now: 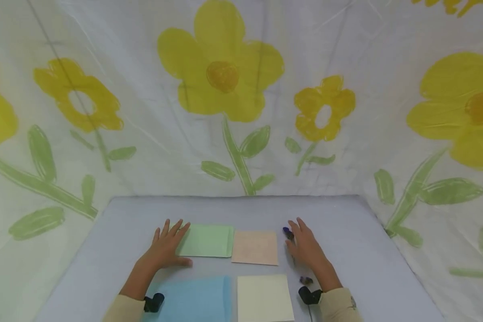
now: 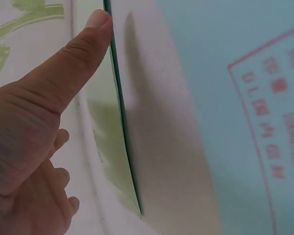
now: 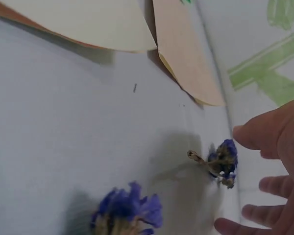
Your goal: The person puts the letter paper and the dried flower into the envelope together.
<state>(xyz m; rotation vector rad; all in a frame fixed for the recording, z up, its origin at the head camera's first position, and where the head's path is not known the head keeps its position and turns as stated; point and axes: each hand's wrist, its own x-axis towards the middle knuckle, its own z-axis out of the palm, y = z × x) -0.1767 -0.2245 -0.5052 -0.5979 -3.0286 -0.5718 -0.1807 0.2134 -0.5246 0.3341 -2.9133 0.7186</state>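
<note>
My left hand [image 1: 165, 248] is spread at the left side of a light green envelope [image 1: 207, 241], fingers apart. In the left wrist view its thumb [image 2: 81, 54] lies over the envelope's edge. My right hand [image 1: 309, 251] reaches beside a sprig of dried purple flowers [image 1: 288, 233], its fingers loosely bent. In the right wrist view that flower head [image 3: 224, 164] lies just off the thumb, with a gap between thumb and fingers. A second dried purple flower [image 1: 306, 280] lies nearer me, close to the right wrist.
Right of the green envelope lies a pink paper square [image 1: 254, 248]. Nearer me are a blue envelope [image 1: 197, 299], with red printing in the left wrist view, and a cream paper square [image 1: 264, 297]. A flower-painted sheet [image 1: 145, 156] hangs behind the white table [image 1: 120, 228].
</note>
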